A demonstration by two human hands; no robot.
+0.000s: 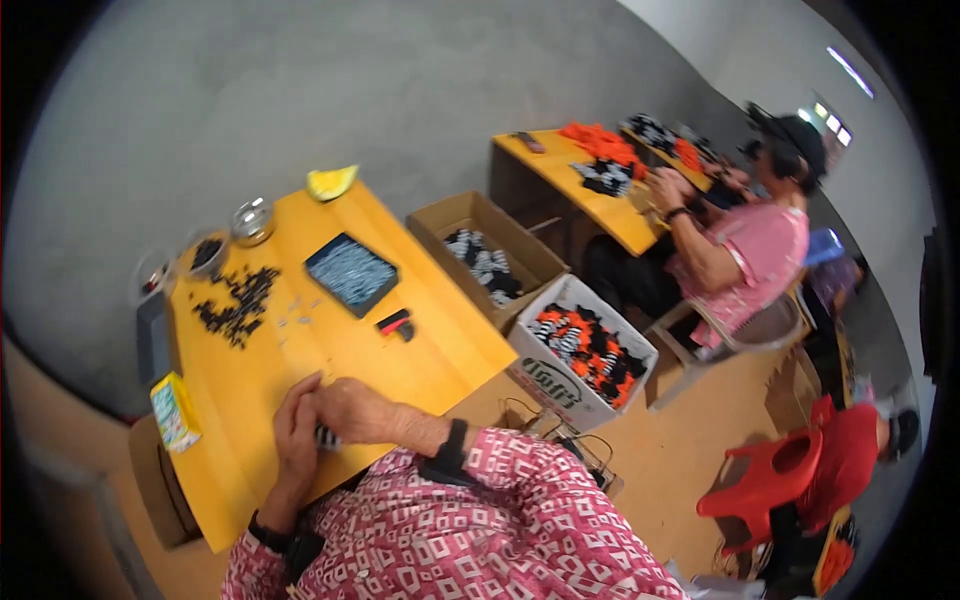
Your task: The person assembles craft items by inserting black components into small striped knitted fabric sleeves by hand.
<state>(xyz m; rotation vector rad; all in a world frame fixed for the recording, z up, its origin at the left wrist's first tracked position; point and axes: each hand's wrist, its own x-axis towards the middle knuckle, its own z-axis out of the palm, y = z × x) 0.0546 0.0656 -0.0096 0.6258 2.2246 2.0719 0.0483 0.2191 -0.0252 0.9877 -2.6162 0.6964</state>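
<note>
Hands first: left hand (293, 425) and right hand (358, 408) meet at the near edge of the table, fingers drawn in narrow, holding a black-and-white striped piece (325, 437) between them. Finger placement hidden; can't tell which fingertips pinch it.

Surroundings, big to small. Yellow table (435, 345) sits under and beyond both hands. Brown carton (445, 210) off its right side, striped items inside, well apart from the hands. White carton (570, 388) nearer, filled with orange, black and striped pieces. On the table: dark tray (350, 275) of thin pale strips, beyond the hands; black bits (238, 305) scattered left of it; upright yellow box (175, 412) at the left edge; red-and-black piece (396, 324) between tray and right hand, not touching either.

Position check: striped piece is right of the left hand, just below the right hand's knuckles, mostly covered, only a small patch showing. Can't tell if it touches the tabletop.
</note>
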